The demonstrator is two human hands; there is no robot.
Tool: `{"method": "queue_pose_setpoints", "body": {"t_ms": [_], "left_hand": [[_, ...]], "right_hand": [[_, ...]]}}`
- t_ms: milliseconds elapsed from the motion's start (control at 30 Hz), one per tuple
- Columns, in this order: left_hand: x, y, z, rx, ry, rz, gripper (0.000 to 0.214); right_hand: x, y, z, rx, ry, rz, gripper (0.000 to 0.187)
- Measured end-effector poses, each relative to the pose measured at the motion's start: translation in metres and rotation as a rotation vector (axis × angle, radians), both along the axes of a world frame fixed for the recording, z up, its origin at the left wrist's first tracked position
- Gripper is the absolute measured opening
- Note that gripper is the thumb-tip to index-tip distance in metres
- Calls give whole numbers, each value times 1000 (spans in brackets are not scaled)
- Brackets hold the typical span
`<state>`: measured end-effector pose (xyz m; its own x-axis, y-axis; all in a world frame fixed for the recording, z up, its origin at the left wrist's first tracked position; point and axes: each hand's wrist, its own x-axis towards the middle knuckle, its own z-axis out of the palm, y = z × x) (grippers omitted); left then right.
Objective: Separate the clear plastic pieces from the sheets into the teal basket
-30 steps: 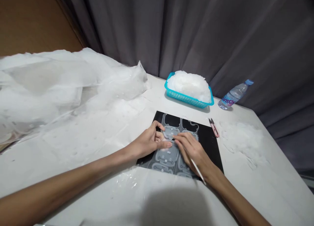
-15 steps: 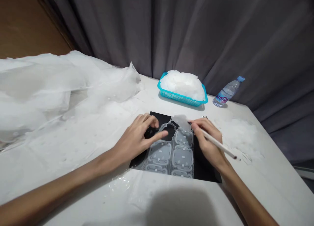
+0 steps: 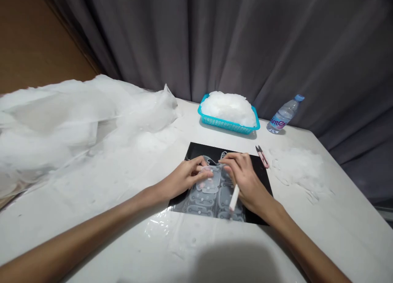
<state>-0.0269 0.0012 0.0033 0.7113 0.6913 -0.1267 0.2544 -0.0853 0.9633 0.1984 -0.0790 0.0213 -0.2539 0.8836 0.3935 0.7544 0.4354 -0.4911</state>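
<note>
A clear plastic sheet [image 3: 211, 195] of die-cut rounded shapes lies on a black mat [image 3: 264, 185] in the middle of the white table. My left hand [image 3: 187, 177] rests on the sheet's upper part, its fingers curled and pressing a cut-out piece down. My right hand [image 3: 245, 180] is closed round a thin white stick [image 3: 234, 197], whose free end points back toward me. The right fingertips meet the left ones at the top of the sheet.
A turquoise basket [image 3: 229, 123] heaped with clear plastic pieces stands behind the mat. Pink thread snips [image 3: 262, 156] lie by the mat's right edge, a pile of clear scraps [image 3: 299, 168] beyond them. A water bottle [image 3: 284, 115] stands at the back right. Crumpled plastic film [image 3: 70, 119] covers the left.
Half a second ago my right hand held a peeled-off piece up toward the basket. It has come back down to the sheet, and my left fingers have closed in beside it.
</note>
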Motion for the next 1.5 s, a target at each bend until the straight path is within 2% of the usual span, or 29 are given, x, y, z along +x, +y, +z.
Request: {"method": "queue_pose_setpoints", "body": {"t_ms": [100, 200, 300, 367, 467, 500, 533, 567, 600, 667, 767, 800, 867, 967, 1067, 1167, 1367, 1500], "left_hand": [[-1, 2, -7, 111, -4, 1, 36], [-3, 5, -10, 169, -14, 10, 36], [-3, 2, -9, 296, 11, 1, 33], [-2, -7, -8, 540, 52, -38, 27], [0, -24, -8, 1052, 47, -152, 25], [1, -28, -8, 1164, 29, -185, 27], [2, -32, -7, 1212, 12, -193, 28], [2, -33, -7, 1185, 8, -178, 28], [2, -33, -5, 1087, 14, -139, 26], [1, -27, -1, 732, 15, -35, 25], [-1, -14, 7, 120, -63, 48, 27], [-2, -10, 9, -20, -101, 62, 28], [-2, -6, 12, -179, -162, 87, 30], [-1, -5, 12, -241, -215, 108, 30], [2, -6, 11, -255, -250, 93, 30], [4, -7, 10, -265, -306, 96, 35], [5, -9, 10, -405, -375, 83, 50], [5, -9, 10, -359, -339, 69, 39]], "right_hand": [[-15, 12, -6, -111, -15, 62, 25], [-24, 24, -4, -185, 132, 88, 13], [-23, 35, -2, -208, 176, 74, 17], [-19, 42, -6, -141, 87, -34, 17], [-11, 54, -18, -21, -83, -235, 19], [-8, 58, -22, -12, -112, -261, 21], [-6, 62, -25, -19, -120, -264, 21], [-3, 65, -27, -30, -115, -254, 21], [0, 67, -27, -38, -111, -238, 19], [6, 68, -21, -44, -58, -191, 17], [14, 62, 1, -84, 192, -83, 24], [15, 59, 10, -128, 265, -45, 28], [16, 51, 25, -278, 313, 52, 29], [16, 43, 37, -502, 303, 182, 22], [15, 41, 37, -597, 342, 206, 20], [17, 42, 35, -614, 389, 187, 21], [19, 42, 37, -597, 424, 177, 23], [20, 42, 35, -600, 424, 165, 30]]}}
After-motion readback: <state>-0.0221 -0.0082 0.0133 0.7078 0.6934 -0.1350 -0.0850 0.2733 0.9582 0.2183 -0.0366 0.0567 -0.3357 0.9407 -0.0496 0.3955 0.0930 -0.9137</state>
